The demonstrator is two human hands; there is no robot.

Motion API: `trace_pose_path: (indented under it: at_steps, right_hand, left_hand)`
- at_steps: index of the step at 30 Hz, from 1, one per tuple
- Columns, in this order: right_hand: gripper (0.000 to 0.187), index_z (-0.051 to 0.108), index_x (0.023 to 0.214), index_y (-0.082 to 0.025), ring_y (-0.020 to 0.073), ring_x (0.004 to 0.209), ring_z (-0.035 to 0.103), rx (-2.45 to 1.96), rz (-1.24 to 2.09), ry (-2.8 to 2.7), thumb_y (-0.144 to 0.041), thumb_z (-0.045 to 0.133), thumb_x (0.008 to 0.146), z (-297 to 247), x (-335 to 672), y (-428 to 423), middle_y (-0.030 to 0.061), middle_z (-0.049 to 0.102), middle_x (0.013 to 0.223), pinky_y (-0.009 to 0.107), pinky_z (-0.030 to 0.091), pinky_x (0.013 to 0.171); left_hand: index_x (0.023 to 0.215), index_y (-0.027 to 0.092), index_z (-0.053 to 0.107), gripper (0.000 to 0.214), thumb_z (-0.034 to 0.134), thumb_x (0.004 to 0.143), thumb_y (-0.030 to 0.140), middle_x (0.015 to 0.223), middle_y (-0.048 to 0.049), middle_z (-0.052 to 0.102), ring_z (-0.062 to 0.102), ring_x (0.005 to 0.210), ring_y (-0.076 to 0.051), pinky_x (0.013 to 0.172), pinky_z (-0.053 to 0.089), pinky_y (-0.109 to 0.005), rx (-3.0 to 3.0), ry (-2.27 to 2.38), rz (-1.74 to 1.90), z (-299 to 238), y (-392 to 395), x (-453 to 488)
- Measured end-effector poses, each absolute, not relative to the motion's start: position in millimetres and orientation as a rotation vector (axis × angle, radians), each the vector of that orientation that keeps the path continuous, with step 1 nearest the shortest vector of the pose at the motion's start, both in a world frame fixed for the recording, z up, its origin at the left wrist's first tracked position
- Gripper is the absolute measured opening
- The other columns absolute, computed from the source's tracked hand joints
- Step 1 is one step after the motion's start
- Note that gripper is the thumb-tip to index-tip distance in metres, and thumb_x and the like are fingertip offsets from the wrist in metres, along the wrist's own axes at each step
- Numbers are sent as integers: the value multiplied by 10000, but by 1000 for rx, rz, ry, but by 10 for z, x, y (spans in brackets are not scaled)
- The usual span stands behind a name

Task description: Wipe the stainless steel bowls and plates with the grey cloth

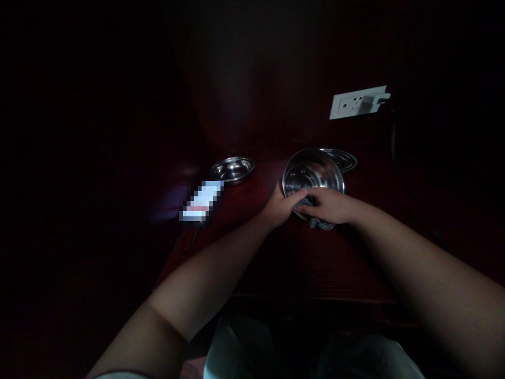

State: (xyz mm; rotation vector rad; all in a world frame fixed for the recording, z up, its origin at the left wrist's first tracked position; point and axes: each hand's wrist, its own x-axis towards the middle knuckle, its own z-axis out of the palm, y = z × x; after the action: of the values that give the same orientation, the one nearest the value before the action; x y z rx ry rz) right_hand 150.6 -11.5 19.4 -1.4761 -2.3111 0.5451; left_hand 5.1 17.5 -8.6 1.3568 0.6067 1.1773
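Note:
A shiny steel pot [313, 168] is tilted so that its mouth faces me, above the dark red table. My left hand [282, 204] grips its left side, with the thumb over the rim and the other fingers hidden behind the wall. At the near rim, my right hand [329, 204] is closed on a dark grey patterned cloth [321, 225], which presses against the pot. Part of the cloth hangs below the right hand, and part shows between the two hands.
Beyond the pot, to its right, lies a round steel lid or plate [347, 160]. A shallow steel bowl [233, 169] stands at the left, near a lit phone [202, 201] with a cable. On the wall is a socket panel [357, 102] with a plug in it.

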Motion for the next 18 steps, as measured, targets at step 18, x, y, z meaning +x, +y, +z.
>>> trace_pose_path:
  at_steps: [18]
  right_hand:
    - [305,607,1020,-212,210,833,623,-1421,516,-2298,-368,521,772,140,1527,-82,56,672,915,348,483,745]
  left_hand:
    - [1132,155,450,523,657,662,251,1060,-103,571,539,974,-213,921,375,-418,1369,587,1194,-106,196,57]
